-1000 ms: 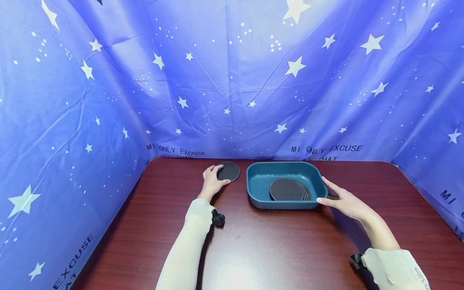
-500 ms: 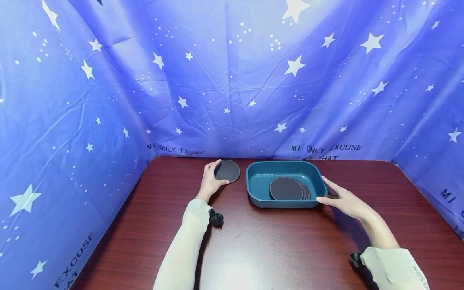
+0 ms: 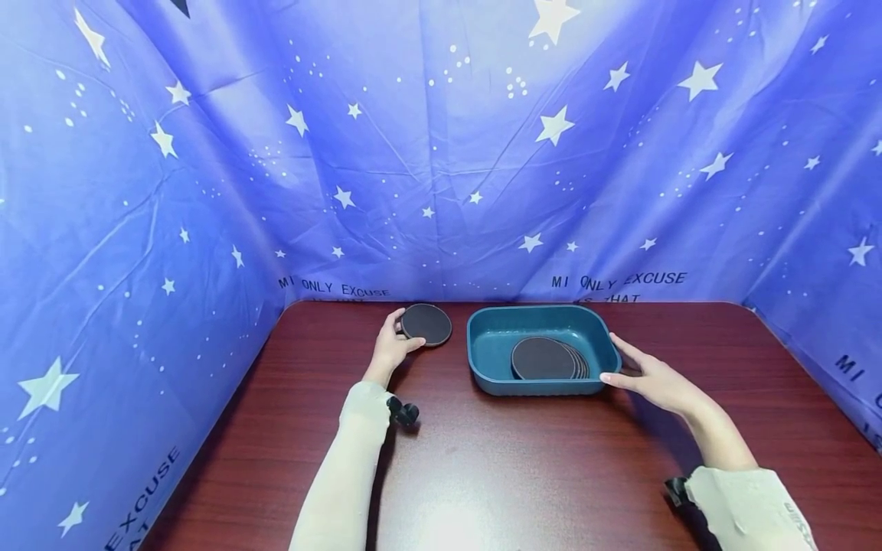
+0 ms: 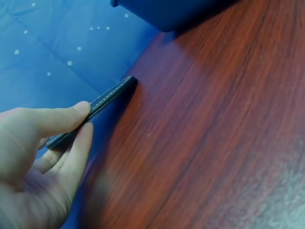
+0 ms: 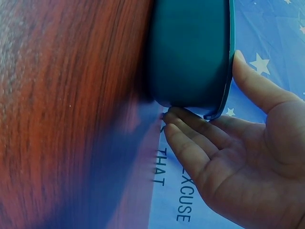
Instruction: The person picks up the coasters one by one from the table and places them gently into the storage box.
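Thumb and fingers of my left hand (image 3: 390,348) pinch the edge of a dark round coaster (image 3: 427,324). Seen edge-on in the left wrist view, the coaster (image 4: 112,98) is tilted and has pale stitching along its rim. To its right is a teal rectangular basin (image 3: 492,375). Inside lie several similar coasters (image 3: 543,358), fanned in an overlapping row. My right hand (image 3: 658,380) rests against the basin's right end, fingers spread. In the right wrist view its thumb touches the rim of the basin (image 5: 190,52), and the other fingers reach to the wall, fairly straight.
A reddish-brown wooden table (image 3: 482,459) carries the basin. Blue star-printed cloth (image 3: 441,153) hangs behind the table and along both sides. Black wrist-camera mounts (image 3: 403,413) sit at both sleeves.
My left hand has drawn slightly left, taking the coaster with it. Its fingers moved from the coaster's top to its edge. The right hand and basin have stayed in place.
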Demonstrator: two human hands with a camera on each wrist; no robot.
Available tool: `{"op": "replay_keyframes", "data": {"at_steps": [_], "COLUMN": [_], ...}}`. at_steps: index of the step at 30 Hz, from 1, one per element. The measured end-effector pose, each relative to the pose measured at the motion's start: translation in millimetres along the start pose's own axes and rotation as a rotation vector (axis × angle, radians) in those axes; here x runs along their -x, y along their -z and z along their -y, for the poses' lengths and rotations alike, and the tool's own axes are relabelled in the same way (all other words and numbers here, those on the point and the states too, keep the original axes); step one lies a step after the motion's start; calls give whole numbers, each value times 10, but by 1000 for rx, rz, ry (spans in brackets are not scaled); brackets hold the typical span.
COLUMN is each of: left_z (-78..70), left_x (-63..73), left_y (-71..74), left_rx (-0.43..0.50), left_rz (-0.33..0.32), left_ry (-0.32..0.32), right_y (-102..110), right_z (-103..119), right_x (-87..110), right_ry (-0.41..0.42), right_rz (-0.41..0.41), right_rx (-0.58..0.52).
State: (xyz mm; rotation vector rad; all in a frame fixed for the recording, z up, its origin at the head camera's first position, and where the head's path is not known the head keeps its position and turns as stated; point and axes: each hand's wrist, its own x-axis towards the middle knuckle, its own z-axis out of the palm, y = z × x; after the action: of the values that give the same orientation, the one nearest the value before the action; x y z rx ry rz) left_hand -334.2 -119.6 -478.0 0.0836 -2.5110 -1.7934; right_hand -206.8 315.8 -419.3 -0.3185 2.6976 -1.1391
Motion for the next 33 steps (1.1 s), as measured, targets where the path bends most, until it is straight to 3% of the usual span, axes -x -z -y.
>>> {"op": "replay_keyframes", "data": {"at_steps": [12,25,33], "left_z": [-23,-190,-306], "left_x": [-14,28,60], "left_y": [41,92,78], "left_rx": [348,489,559], "left_rz": [42,28,55], "left_ry": [64,30,4], "right_y": [17,13,2], "right_z": [-16,0,-1], "right_x": [-16,-17,-11], "right_ry": [-16,-27,-15], "right_rz": [8,16,17], "right_rx": [-3,3,-4]}}
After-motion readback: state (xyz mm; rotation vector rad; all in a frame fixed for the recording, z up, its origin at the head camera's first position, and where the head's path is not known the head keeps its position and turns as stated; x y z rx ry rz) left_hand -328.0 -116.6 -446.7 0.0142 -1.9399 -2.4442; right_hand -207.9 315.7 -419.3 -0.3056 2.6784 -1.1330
